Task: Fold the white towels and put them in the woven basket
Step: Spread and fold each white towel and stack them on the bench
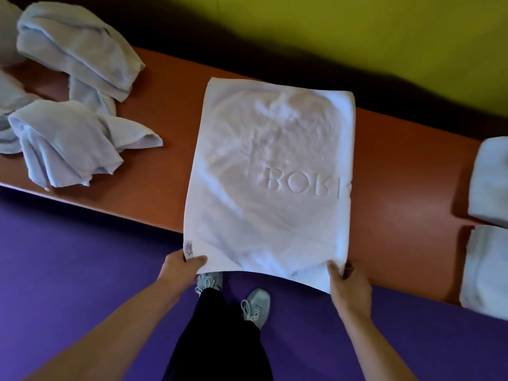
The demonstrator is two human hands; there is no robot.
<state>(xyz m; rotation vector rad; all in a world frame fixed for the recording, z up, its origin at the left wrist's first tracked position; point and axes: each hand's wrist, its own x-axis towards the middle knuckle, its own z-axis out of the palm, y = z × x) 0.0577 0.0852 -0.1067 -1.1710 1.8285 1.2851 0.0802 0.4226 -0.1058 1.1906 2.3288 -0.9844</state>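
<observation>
A white terry towel [269,182] lies spread across the orange bench [170,149] at the middle of the view, a soft rectangle folded double along its 3 o'clock edge, with raised letters and a round embossed pattern pressed into the pile. Its near end hangs past the bench front, over the purple floor [82,257]. The left hand [181,266] pinches the near corner at 7 o'clock, thumb on top, just beside a small sewn label [188,248]. The right hand [347,281] grips the other near corner at 5 o'clock, fingers curled round the thick fold. Toward 10 o'clock sits a heap of crumpled towels [71,100]; how many I cannot tell. At 3 o'clock two folded towels [486,224] lie side by side, cut by the frame. A yellow-green wall [357,37] rises behind. Two grey laced sneakers [255,306] stand below.
</observation>
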